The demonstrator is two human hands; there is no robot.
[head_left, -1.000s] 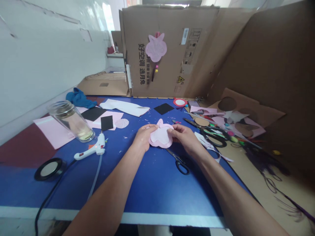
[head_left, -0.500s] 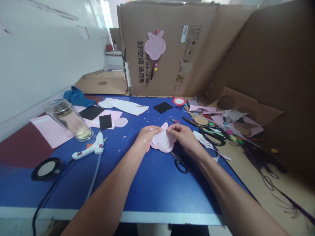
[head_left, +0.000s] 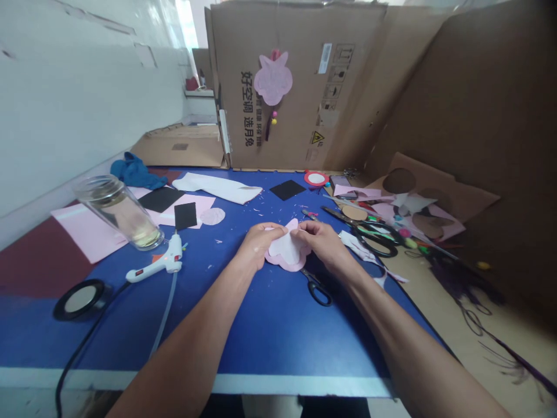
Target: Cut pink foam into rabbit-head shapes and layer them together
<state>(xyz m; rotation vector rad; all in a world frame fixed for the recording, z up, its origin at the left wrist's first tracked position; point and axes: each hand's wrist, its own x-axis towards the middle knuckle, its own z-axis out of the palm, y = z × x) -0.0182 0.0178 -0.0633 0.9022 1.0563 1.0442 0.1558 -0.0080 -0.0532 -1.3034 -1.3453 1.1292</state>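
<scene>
Between my hands is a pink scalloped felt cutout (head_left: 285, 266) with a smaller white piece (head_left: 285, 248) lying on its face. My left hand (head_left: 260, 242) grips the cutout's left side, thumb on top and fingers behind. My right hand (head_left: 317, 239) pinches it at the upper right, near a pointed pink tip. The right fingertips cover part of the white piece. Just below the cutout, on the blue table (head_left: 270, 337), lie black-handled scissors (head_left: 319, 292), their blades partly hidden.
A white glue gun (head_left: 159, 264), a roll of black tape (head_left: 82, 299) and a glass jar (head_left: 124, 215) stand at left. Larger scissors (head_left: 369, 235) and felt scraps (head_left: 418, 212) lie at right. A similar pink cutout (head_left: 273, 80) hangs on the cardboard wall (head_left: 352, 122).
My right fingertips have shifted slightly left and down over the white piece. The left hand keeps its hold, and the view has moved a little.
</scene>
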